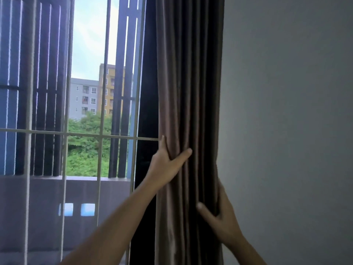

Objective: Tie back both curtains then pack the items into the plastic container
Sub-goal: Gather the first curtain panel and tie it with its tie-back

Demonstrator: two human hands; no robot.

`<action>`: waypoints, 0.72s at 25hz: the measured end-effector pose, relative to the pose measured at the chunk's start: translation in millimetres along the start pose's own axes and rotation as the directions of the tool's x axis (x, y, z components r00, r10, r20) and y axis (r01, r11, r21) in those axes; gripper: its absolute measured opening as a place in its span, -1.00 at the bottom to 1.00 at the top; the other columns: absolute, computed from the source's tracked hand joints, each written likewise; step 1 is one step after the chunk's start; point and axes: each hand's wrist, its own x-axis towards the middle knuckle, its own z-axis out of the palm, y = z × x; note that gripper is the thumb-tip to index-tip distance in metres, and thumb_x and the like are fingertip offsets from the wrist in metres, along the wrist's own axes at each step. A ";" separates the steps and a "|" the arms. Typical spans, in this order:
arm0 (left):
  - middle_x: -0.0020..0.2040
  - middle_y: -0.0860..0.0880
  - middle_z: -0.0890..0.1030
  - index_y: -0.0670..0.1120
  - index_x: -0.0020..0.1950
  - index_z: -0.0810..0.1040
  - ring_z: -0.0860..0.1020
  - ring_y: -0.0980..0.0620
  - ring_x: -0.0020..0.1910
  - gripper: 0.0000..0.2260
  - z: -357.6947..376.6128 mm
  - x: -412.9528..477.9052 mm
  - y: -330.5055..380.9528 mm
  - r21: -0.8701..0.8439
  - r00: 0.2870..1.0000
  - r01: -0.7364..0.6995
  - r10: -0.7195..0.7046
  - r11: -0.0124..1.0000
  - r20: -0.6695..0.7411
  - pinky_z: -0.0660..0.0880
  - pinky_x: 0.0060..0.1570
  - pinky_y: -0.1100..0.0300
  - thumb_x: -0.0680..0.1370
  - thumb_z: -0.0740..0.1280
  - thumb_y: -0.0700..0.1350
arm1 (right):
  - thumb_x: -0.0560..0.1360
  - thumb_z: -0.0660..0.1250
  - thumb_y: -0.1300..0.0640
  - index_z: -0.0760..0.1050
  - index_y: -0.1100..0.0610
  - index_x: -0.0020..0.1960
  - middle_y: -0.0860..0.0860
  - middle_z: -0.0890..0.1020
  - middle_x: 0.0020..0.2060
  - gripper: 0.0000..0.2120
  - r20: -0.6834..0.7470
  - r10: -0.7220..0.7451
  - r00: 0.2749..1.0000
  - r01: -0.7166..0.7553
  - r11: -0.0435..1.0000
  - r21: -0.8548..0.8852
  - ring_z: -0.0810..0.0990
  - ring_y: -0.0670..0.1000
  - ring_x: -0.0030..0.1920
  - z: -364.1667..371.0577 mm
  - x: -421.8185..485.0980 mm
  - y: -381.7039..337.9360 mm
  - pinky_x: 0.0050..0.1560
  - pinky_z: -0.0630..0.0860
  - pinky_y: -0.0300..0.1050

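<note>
A brown curtain (188,83) hangs gathered in tight folds at the right side of the window, against the wall. My left hand (168,160) grips its left edge at mid height, thumb across the front folds and fingers behind. Lower down, my right hand (221,213) grips the curtain's right edge, thumb on the front and fingers tucked behind next to the wall. No tie-back, second curtain or plastic container is in view.
The window (86,92) with pale metal bars (103,134) fills the left half, showing a balcony, trees and buildings outside. A plain grey wall (286,111) takes up the right.
</note>
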 end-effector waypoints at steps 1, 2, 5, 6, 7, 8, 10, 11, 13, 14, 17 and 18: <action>0.32 -0.04 0.50 0.01 0.52 0.08 0.49 0.00 0.27 -0.20 -12.8 7.2 6.4 0.018 0.996 -0.056 0.057 0.998 -0.068 0.40 0.28 0.13 0.41 0.40 0.17 | 0.34 0.41 -0.23 0.14 -0.19 0.44 -0.33 0.40 0.31 -0.24 -0.056 -0.101 0.993 0.100 0.995 -0.017 0.39 -0.23 0.34 -4.5 18.8 -13.6 0.29 0.38 -0.33; 0.33 -0.04 0.50 -0.01 0.52 0.09 0.49 -0.01 0.28 -0.24 -26.2 15.3 16.7 0.031 0.985 -0.110 0.113 0.993 -0.131 0.39 0.27 0.15 0.44 0.39 0.13 | 0.36 0.40 -0.18 0.15 -0.15 0.45 -0.27 0.39 0.34 -0.25 -0.121 -0.188 0.975 0.181 0.981 -0.069 0.36 -0.21 0.36 -8.5 40.0 -29.6 0.33 0.34 -0.29; 0.36 -0.05 0.46 -0.02 0.53 0.05 0.47 -0.03 0.27 -0.33 -65.1 39.3 65.5 0.136 0.946 -0.188 0.217 0.973 -0.243 0.36 0.14 0.22 0.52 0.31 0.02 | 0.38 0.33 -0.23 0.10 0.07 0.50 0.00 0.21 0.48 -0.17 -0.317 -0.412 0.854 0.298 0.887 -0.352 0.16 -0.09 0.47 -12.0 100.7 -86.4 0.48 0.15 -0.16; 0.35 -0.06 0.46 -0.03 0.54 0.02 0.48 -0.04 0.22 -0.34 -76.4 47.4 83.1 0.187 0.937 -0.190 0.234 0.964 -0.259 0.36 0.08 0.21 0.53 0.28 -0.02 | 0.42 0.33 -0.18 0.11 0.14 0.50 0.07 0.19 0.49 -0.20 -0.327 -0.500 0.802 0.341 0.833 -0.436 0.14 -0.05 0.48 -10.1 118.6 -105.2 0.48 0.12 -0.19; 0.30 -0.07 0.49 -0.06 0.53 0.01 0.50 -0.03 0.12 -0.36 -87.4 57.5 99.6 0.231 0.929 -0.193 0.253 0.954 -0.271 0.37 0.00 0.21 0.54 0.26 -0.04 | 0.46 0.34 -0.10 0.15 0.19 0.49 0.10 0.24 0.47 -0.26 -0.302 -0.566 0.767 0.386 0.783 -0.487 0.18 -0.03 0.47 -4.9 136.3 -125.1 0.46 0.14 -0.21; 0.21 -0.07 0.51 -0.08 0.52 0.04 0.50 -0.01 0.03 -0.38 -96.9 66.9 115.0 0.275 0.919 -0.197 0.275 0.941 -0.283 0.37 -0.08 0.21 0.54 0.25 -0.06 | 0.48 0.34 -0.01 0.18 0.21 0.47 0.10 0.30 0.44 -0.33 -0.258 -0.589 0.766 0.414 0.758 -0.504 0.24 -0.02 0.44 3.7 152.6 -143.5 0.43 0.18 -0.22; 0.05 -0.05 0.47 -0.16 0.49 0.10 0.47 0.00 -0.06 -0.42 -110.6 82.6 134.2 0.375 0.908 -0.172 0.295 0.911 -0.299 0.37 -0.22 0.23 0.53 0.25 -0.09 | 0.51 0.33 0.09 0.14 0.21 0.49 0.11 0.35 0.40 -0.35 -0.152 -0.507 0.849 0.368 0.771 -0.519 0.33 0.01 0.39 28.2 178.6 -171.6 0.35 0.26 -0.21; 0.03 -0.05 0.44 -0.19 0.47 0.13 0.46 0.01 -0.06 -0.46 -115.0 88.2 137.6 0.431 0.909 -0.147 0.293 0.890 -0.295 0.35 -0.29 0.26 0.54 0.23 -0.10 | 0.51 0.33 0.12 0.09 0.22 0.50 0.13 0.35 0.41 -0.33 -0.117 -0.427 0.897 0.303 0.785 -0.540 0.34 0.05 0.38 42.2 188.2 -178.2 0.33 0.28 -0.18; 0.05 -0.08 0.44 -0.22 0.41 0.22 0.43 0.01 -0.06 -0.60 -121.9 93.8 132.7 0.503 0.922 -0.113 0.279 0.857 -0.268 0.35 -0.30 0.29 0.59 0.15 -0.14 | 0.51 0.33 0.13 0.01 0.26 0.51 0.19 0.36 0.38 -0.28 -0.107 -0.287 0.952 0.176 0.799 -0.575 0.39 0.15 0.34 68.7 198.8 -176.1 0.28 0.34 -0.07; 0.06 -0.10 0.45 -0.22 0.37 0.28 0.44 0.01 -0.06 -0.66 -124.6 93.8 125.6 0.517 0.932 -0.111 0.270 0.849 -0.243 0.36 -0.25 0.26 0.61 0.10 -0.16 | 0.50 0.33 0.12 0.01 0.27 0.50 0.21 0.39 0.35 -0.27 -0.111 -0.240 0.964 0.133 0.801 -0.583 0.42 0.18 0.31 79.8 199.7 -171.5 0.25 0.37 -0.03; -0.01 -0.17 0.52 -0.24 0.22 0.41 0.51 0.02 -0.19 -0.73 -133.7 87.4 78.0 0.554 0.971 -0.131 0.220 0.822 -0.097 0.36 -0.29 0.26 0.64 0.03 -0.16 | 0.50 0.33 0.22 0.04 0.27 0.48 0.21 0.48 0.25 -0.32 -0.114 -0.140 0.984 0.040 0.784 -0.619 0.50 0.21 0.21 108.6 190.4 -147.2 0.18 0.44 0.03; -0.03 -0.17 0.53 -0.25 0.18 0.42 0.50 0.03 -0.21 -0.73 -136.2 83.0 56.8 0.555 0.979 -0.132 0.197 0.822 -0.060 0.35 -0.31 0.26 0.65 0.03 -0.15 | 0.50 0.30 0.27 0.06 0.25 0.48 0.20 0.51 0.21 -0.35 -0.111 -0.121 0.986 0.024 0.773 -0.633 0.52 0.21 0.19 116.6 181.4 -136.4 0.17 0.45 0.03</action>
